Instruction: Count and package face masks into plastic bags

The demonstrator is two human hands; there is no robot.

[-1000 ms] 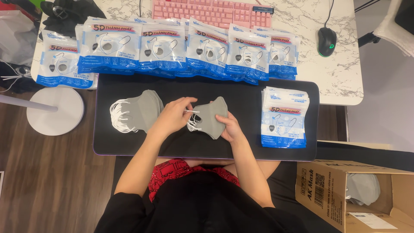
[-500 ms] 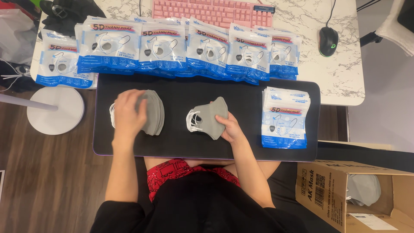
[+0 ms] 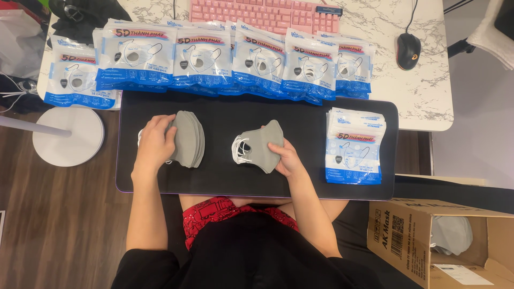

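Seen from above, a person sits at a black desk mat (image 3: 225,179), the landmark for all that follows. Off the mat's left edge stands a round white base (image 3: 68,135) on a wooden floor. On the left part of the mat lies a fanned stack of grey masks (image 3: 188,138); the left hand (image 3: 155,142) rests on its left side, fingers curled loosely over the top mask, touching it rather than lifting it. Whether it has pinched one mask free cannot be told. Near the mat's middle lies a small pile of grey masks (image 3: 262,145), white ear loops pointing left. The right hand (image 3: 286,158) presses on its lower right corner, fingers bent, steadying it flat. Along the mat's far edge runs a row of blue and white mask pouches (image 3: 214,61), overlapping. Beyond them sit a pink keyboard (image 3: 265,13) and a black mouse (image 3: 408,51). On the right end of the mat is a stack of the same pouches (image 3: 353,144). Below the mat's right corner stands an open cardboard box (image 3: 439,241).

To do this well, the left fingers should likely peel only the top mask, loops untangled, while the right keeps the middle pile squared
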